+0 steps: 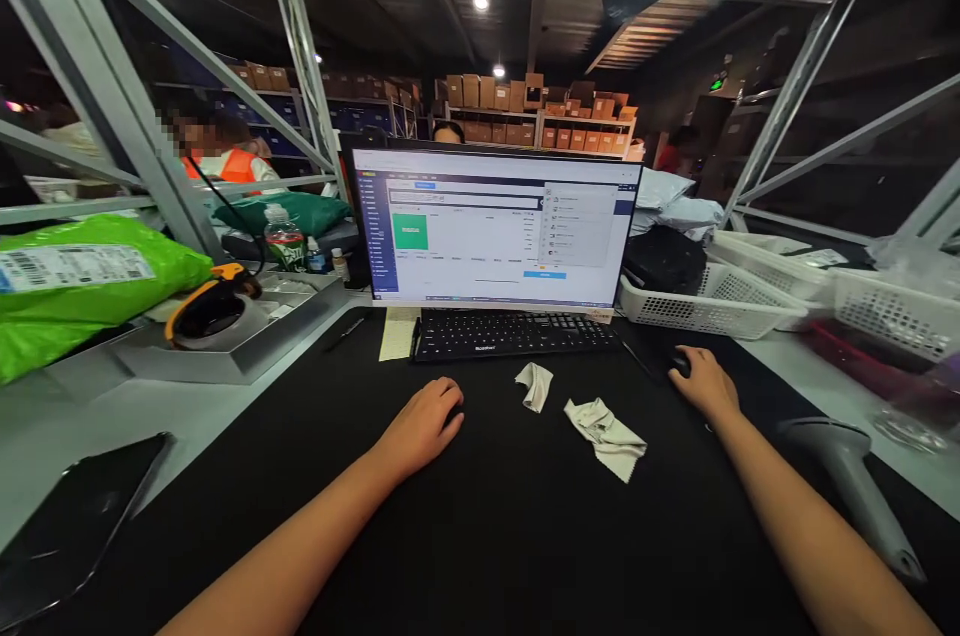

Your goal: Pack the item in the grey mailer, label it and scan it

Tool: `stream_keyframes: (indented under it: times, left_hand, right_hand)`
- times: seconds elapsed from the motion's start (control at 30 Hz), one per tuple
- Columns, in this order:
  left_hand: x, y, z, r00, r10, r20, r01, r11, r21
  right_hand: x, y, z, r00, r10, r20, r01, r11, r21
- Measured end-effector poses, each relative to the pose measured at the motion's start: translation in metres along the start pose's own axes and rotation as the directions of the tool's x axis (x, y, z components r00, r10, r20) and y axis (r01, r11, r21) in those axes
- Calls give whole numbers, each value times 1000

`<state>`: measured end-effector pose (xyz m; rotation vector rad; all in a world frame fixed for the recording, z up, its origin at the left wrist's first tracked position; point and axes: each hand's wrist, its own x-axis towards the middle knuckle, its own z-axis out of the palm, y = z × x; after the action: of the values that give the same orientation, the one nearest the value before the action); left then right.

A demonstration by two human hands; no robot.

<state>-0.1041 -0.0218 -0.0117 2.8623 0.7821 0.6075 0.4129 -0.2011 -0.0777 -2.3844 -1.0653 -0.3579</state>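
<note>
My right hand (709,384) rests over a black computer mouse (681,362) at the right of the black desk mat (480,536), fingers curved round it. Loosely curled in on itself, my left hand (424,426) lies on the mat in front of the keyboard, with nothing visible in it. Between the hands lie a small pale cloth (534,386) and a larger crumpled one (609,438). A black keyboard (517,334) sits below the lit monitor (487,236), which shows a web page with a green square and a list panel.
A grey handheld scanner (855,486) lies near my right forearm. White baskets (705,301) stand behind it. On the left are a phone (82,516), a bright green parcel (97,286), and a grey tray (225,361). Yellow paper (397,336) sticks out beside the keyboard.
</note>
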Motion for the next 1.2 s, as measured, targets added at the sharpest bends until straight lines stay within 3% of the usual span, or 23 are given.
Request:
stream_keyframes:
  times: [0.17,0.33,1.2]
  left_hand:
    - [0,-2,-1,1000,6,20,-5,1000,-13]
    - [0,0,-6,999,-5,49,5,1000,-2]
    - [1,-2,-5,999,9,49,-9,1000,-11]
  right_hand:
    - [2,5,4,998,1,-70,1,1000,28]
    - [5,9,6,997,-48,-57,53,995,88]
    - [5,17,18,993,-96,-66,100,993,66]
